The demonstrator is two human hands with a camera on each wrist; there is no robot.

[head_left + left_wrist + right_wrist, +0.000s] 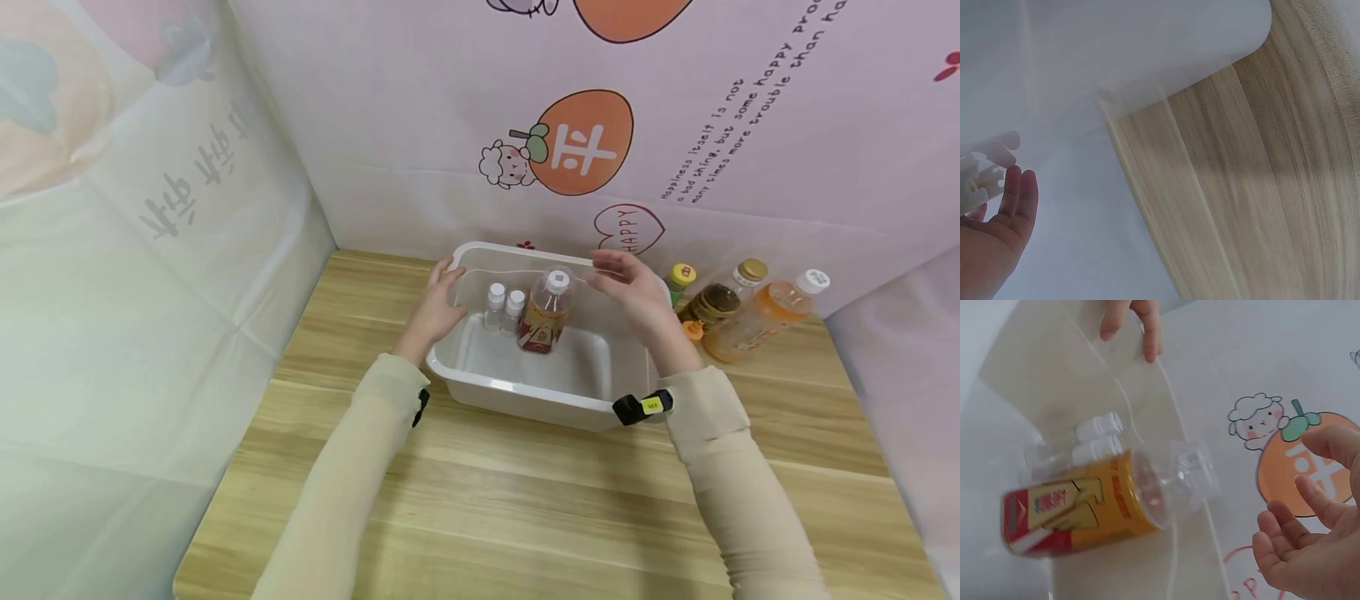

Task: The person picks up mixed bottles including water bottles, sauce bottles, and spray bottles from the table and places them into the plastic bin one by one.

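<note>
A white plastic basin (pixel 525 402) stands on the wooden table. My left hand (pixel 433 312) holds its left rim, thumb on the inner side; in the left wrist view the fingers (pixel 1019 200) lie against a white ridged part. Inside the basin is a drink bottle (pixel 543 323) with an orange and red label and a clear top. Two small clear bottles (pixel 493 310) with white caps stand just left of it. My right hand (pixel 636 296) hovers above the far right rim, fingers spread and loosely bent, holding nothing; the right wrist view shows the palm (pixel 1319 562) apart from the bottle.
Right of the basin stand a green bottle (pixel 678 285) with a yellow cap, a gold-capped bottle (pixel 716 302) of dark liquid, and a white-capped bottle (pixel 765 321) of orange drink. A small orange cap (pixel 693 331) shows beside them. Printed cloth walls (pixel 420 125) border the table (pixel 487 492).
</note>
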